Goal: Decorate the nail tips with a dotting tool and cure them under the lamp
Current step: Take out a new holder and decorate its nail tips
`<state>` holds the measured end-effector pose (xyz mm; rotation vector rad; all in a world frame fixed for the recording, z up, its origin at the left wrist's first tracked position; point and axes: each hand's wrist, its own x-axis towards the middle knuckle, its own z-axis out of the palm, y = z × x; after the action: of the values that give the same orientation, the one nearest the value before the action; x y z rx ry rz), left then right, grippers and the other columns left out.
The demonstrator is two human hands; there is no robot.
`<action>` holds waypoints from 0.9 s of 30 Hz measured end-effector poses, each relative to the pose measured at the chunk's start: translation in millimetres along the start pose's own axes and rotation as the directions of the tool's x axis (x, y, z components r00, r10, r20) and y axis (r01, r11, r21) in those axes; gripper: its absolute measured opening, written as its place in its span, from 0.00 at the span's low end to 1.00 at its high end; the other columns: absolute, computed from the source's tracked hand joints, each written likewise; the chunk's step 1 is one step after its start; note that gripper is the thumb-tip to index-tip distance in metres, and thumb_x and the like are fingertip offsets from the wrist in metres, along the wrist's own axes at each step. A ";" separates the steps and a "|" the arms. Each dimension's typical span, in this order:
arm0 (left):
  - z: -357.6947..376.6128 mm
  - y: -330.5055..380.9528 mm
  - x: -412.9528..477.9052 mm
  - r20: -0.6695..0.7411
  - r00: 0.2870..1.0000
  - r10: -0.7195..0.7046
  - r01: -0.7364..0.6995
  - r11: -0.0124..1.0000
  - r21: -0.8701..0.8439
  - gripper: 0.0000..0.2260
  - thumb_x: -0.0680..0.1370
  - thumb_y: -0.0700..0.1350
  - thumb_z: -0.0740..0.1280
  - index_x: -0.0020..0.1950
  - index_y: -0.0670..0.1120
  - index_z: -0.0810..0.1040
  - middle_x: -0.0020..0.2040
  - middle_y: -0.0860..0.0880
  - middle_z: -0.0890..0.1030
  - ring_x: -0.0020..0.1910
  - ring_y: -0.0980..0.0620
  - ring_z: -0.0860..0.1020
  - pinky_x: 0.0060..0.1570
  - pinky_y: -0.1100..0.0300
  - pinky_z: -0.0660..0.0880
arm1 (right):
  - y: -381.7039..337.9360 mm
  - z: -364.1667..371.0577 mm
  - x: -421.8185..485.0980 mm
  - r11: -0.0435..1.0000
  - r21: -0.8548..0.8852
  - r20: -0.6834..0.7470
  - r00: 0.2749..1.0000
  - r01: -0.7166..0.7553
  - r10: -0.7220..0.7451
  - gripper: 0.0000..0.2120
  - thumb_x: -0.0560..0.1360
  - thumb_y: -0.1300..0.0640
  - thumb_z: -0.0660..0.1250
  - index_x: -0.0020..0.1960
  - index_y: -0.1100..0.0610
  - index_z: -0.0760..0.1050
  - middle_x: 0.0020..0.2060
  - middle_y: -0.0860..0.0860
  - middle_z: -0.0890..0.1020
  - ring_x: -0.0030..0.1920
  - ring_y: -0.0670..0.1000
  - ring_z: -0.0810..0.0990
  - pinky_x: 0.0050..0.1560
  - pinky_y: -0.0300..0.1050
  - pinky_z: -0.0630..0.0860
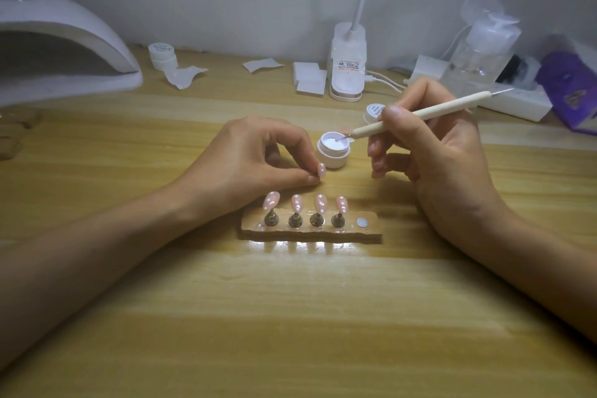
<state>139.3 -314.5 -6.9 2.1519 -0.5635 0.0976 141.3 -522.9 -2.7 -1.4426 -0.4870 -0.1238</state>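
Right grip [436, 145] pinches the dotting tool [426, 113], its end dipped in the open pot [333, 159] at frame centre; left grip [255, 155] pinches a nail tip [321, 170] just above the holder [310, 234].

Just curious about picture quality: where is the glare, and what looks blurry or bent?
Head view: glare streaks the table just in front of the wooden holder; the pump bottle and curing lamp near the edges look soft; the table's grain lines seem to bow, wide-angle distortion; the nail tips look fairly sharp.
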 end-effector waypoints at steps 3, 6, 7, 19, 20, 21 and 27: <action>0.5 -0.3 -0.2 -0.004 1.000 0.006 -0.006 1.000 -0.002 0.06 0.70 0.41 0.77 0.38 0.52 0.84 0.33 0.63 0.80 0.29 0.57 0.69 0.32 0.69 0.66 | 2.0 1.9 -0.1 0.995 -0.030 0.075 0.992 -0.098 0.100 0.09 0.77 0.60 0.65 0.38 0.55 0.70 0.29 0.52 0.79 0.29 0.50 0.77 0.28 0.40 0.74; 1.3 -0.8 -0.2 -0.009 1.000 -0.001 0.001 1.000 -0.011 0.07 0.70 0.41 0.77 0.38 0.52 0.83 0.30 0.64 0.79 0.28 0.61 0.71 0.32 0.72 0.66 | 3.0 2.1 0.5 0.985 -0.047 0.117 0.979 -0.164 0.169 0.09 0.75 0.59 0.66 0.38 0.55 0.70 0.30 0.55 0.79 0.29 0.52 0.76 0.27 0.40 0.74; 1.5 -1.1 -0.2 -0.007 1.000 -0.006 0.006 1.000 -0.021 0.07 0.70 0.40 0.77 0.38 0.52 0.83 0.30 0.64 0.79 0.28 0.63 0.73 0.32 0.74 0.66 | 3.2 1.8 0.7 0.984 -0.051 0.117 0.978 -0.170 0.174 0.09 0.75 0.59 0.66 0.37 0.55 0.70 0.30 0.56 0.79 0.29 0.52 0.76 0.27 0.40 0.74; 1.6 1.5 -0.4 -0.002 1.000 -0.016 0.015 0.999 -0.028 0.06 0.70 0.38 0.77 0.39 0.49 0.83 0.29 0.64 0.79 0.28 0.67 0.76 0.33 0.77 0.66 | 5.4 0.7 2.1 0.983 -0.047 0.126 0.975 -0.180 0.184 0.09 0.75 0.59 0.67 0.36 0.53 0.72 0.30 0.55 0.79 0.29 0.52 0.76 0.27 0.40 0.74; 1.6 1.7 -0.4 -0.001 1.000 -0.016 0.016 1.000 -0.026 0.06 0.70 0.38 0.77 0.39 0.48 0.83 0.29 0.65 0.79 0.28 0.66 0.76 0.33 0.77 0.66 | 5.4 0.8 2.0 0.983 -0.048 0.126 0.975 -0.179 0.184 0.09 0.75 0.59 0.67 0.37 0.53 0.72 0.29 0.54 0.79 0.29 0.52 0.76 0.27 0.40 0.74; 1.5 1.9 -0.5 0.000 1.000 -0.016 0.016 1.000 -0.024 0.06 0.70 0.38 0.77 0.39 0.48 0.83 0.29 0.65 0.79 0.28 0.66 0.76 0.33 0.77 0.66 | 5.4 0.7 2.0 0.983 -0.048 0.126 0.975 -0.179 0.184 0.09 0.75 0.60 0.67 0.37 0.54 0.71 0.29 0.54 0.79 0.29 0.52 0.76 0.27 0.40 0.74; 1.0 2.6 0.0 -0.002 1.000 -0.012 0.012 1.000 -0.001 0.07 0.70 0.40 0.77 0.38 0.51 0.83 0.30 0.65 0.79 0.28 0.63 0.72 0.32 0.74 0.66 | 5.8 0.9 2.1 0.982 -0.047 0.129 0.974 -0.182 0.186 0.09 0.75 0.60 0.67 0.37 0.54 0.72 0.29 0.53 0.79 0.29 0.51 0.77 0.28 0.40 0.74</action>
<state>137.9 -316.7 -5.5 2.1541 -0.5497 0.0931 145.1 -520.8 -7.2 -1.5291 -0.4591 0.1138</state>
